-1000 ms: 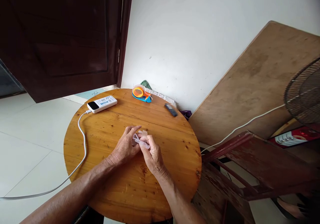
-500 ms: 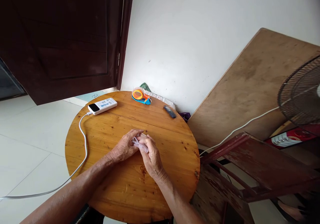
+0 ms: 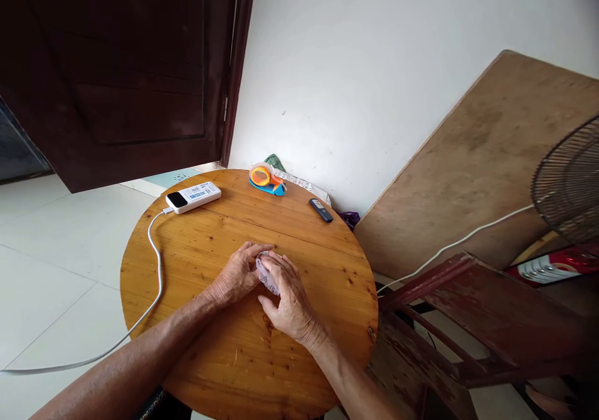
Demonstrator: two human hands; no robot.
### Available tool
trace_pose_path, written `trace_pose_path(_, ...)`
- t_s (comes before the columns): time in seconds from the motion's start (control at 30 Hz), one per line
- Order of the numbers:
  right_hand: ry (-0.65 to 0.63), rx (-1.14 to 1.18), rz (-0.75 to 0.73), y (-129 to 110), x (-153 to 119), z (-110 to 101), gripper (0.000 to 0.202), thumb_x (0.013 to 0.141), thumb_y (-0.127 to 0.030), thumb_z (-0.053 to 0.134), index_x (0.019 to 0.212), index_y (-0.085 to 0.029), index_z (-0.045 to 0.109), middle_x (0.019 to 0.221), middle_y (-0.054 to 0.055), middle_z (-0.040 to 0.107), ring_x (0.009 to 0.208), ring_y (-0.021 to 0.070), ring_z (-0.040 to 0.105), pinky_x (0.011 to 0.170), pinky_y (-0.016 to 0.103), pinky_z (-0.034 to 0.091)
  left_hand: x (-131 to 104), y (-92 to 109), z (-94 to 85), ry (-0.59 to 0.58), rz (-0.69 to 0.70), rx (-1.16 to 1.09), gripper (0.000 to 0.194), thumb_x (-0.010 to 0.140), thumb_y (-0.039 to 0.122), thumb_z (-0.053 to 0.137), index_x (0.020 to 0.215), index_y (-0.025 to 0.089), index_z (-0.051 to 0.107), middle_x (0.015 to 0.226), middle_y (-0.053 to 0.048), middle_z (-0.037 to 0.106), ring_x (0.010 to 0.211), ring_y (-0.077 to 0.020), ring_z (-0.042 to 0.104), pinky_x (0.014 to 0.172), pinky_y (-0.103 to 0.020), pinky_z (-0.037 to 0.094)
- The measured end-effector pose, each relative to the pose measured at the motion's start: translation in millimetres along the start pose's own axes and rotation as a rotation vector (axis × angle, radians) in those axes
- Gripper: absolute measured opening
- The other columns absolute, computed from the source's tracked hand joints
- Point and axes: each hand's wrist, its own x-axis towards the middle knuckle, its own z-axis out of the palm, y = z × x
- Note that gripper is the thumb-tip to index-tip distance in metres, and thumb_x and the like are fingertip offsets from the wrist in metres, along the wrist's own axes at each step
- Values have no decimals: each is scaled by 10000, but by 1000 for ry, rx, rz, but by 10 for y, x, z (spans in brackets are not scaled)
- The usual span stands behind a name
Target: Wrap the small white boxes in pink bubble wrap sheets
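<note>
A crinkled, clear plastic piece (image 3: 267, 274) is between my two hands over the middle of the round wooden table (image 3: 187, 345). My left hand (image 3: 238, 274) has its fingers curled round the left and far side of the plastic. Over its right side lies my right hand (image 3: 291, 295), fingers bent on top of it and thumb held apart toward me. What may lie inside or under the plastic is hidden by the fingers.
At the table's far left sits a white power bank (image 3: 194, 197) with a white cable (image 3: 160, 270). A tape dispenser (image 3: 267, 179) and a dark small device (image 3: 321, 210) lie along the far edge. A wooden chair (image 3: 491, 320) and a fan (image 3: 571, 183) are on the right.
My right hand has shifted slightly right and its thumb has moved off the plastic. The plastic now looks rounder and gathered beneath the right fingers. The view has turned slightly.
</note>
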Motion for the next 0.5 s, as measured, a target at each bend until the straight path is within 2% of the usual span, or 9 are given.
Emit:
trace_pose_path(0.1, 44, -69, -81, 87, 2, 60, 829, 769, 19, 536, 1515, -280, 331, 1403, 104, 595, 1331, 274, 527, 1137, 531, 392, 28, 31, -7, 35, -34, -1, 417, 774, 271, 637, 1173, 160, 686, 1102, -107, 664, 997, -236, 646, 850, -339, 531)
trace_pose_path(0.2, 69, -1, -41, 107, 52, 43, 783, 798, 6, 526, 1497, -314, 377, 1367, 86, 625, 1262, 268, 583, 1078, 493, 461, 62, 135, -31, 50, -128, 27, 342, 782, 304, 628, 1077, 152, 714, 1029, -93, 699, 917, -223, 654, 785, -310, 524)
trace_pose_path(0.33, 1, 319, 242, 88, 138, -73, 731, 743, -70, 631, 1428, -273, 481, 1327, 91, 654, 1178, 272, 635, 1005, 436, 518, 70, 288, -92, 0, -218, 162, 245, 839, 354, 575, 872, 155, 716, 790, -30, 694, 735, -176, 615, 673, -263, 472)
trace_pose_path(0.4, -36, 595, 424, 135, 198, -133, 708, 715, -143, 693, 1392, -246, 511, 1288, 94, 673, 1136, 267, 654, 966, 414, 535, 60, 331, -123, -27, -229, 218, 352, 902, 429, 502, 752, 164, 680, 680, -15, 643, 671, -166, 578, 647, -267, 449)
trace_pose_path(0.47, -92, 878, 566, 229, 269, -179, 671, 697, -220, 741, 1338, -231, 544, 1221, 86, 703, 1070, 253, 676, 920, 395, 543, 53, 350, -147, -35, -201, 228, 447, 936, 487, 439, 697, 172, 648, 678, -27, 629, 708, -184, 582, 692, -292, 457)
trace_pose_path(0.5, -131, 989, 612, 285, 305, -197, 652, 686, -248, 762, 1306, -224, 563, 1184, 80, 717, 1036, 245, 684, 903, 385, 541, 52, 352, -155, -30, -191, 198, 429, 926, 495, 456, 732, 171, 658, 738, -43, 652, 768, -202, 600, 736, -309, 468)
